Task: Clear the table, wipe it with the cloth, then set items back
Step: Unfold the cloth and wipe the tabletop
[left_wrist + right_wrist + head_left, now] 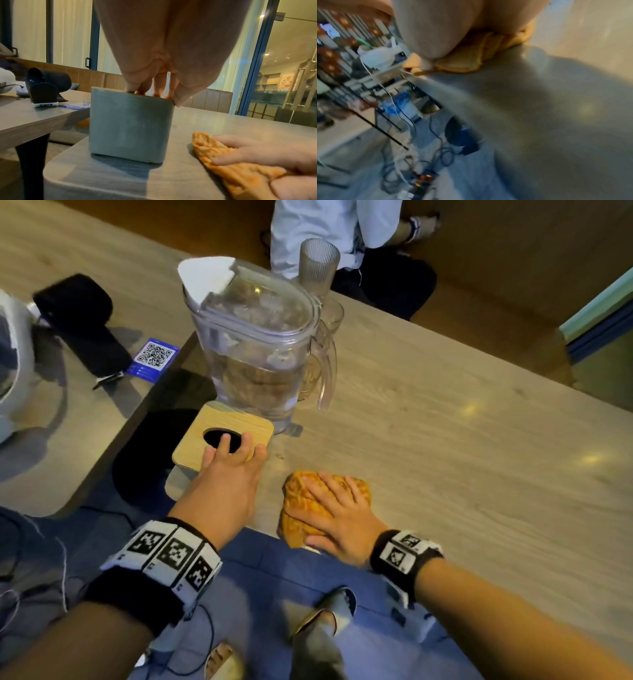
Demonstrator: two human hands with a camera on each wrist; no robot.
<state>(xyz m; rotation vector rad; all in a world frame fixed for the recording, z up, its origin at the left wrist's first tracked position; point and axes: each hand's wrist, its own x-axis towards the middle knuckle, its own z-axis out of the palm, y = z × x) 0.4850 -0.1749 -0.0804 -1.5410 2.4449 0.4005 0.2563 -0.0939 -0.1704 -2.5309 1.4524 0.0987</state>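
A grey tissue box (219, 422) with a wooden lid stands near the front left corner of the wooden table (445, 422). My left hand (243, 445) grips the box from above, fingers in the lid's oval hole and thumb on its right edge. In the left wrist view the fingers of my left hand (154, 94) sit on the top of the box (130, 127). An orange cloth (298, 491) lies at the table's front edge to the right of the box. My right hand (339, 501) presses flat on the cloth (214, 148), fingers straight. The cloth (471, 59) bunches under my right palm (445, 33).
A clear water pitcher (257, 347) stands just behind the box, with a ribbed glass (318, 265) and another glass (332, 313) behind it. On a second table to the left lie a black pouch (82, 320) and a QR card (154, 356). A person (325, 224) sits opposite.
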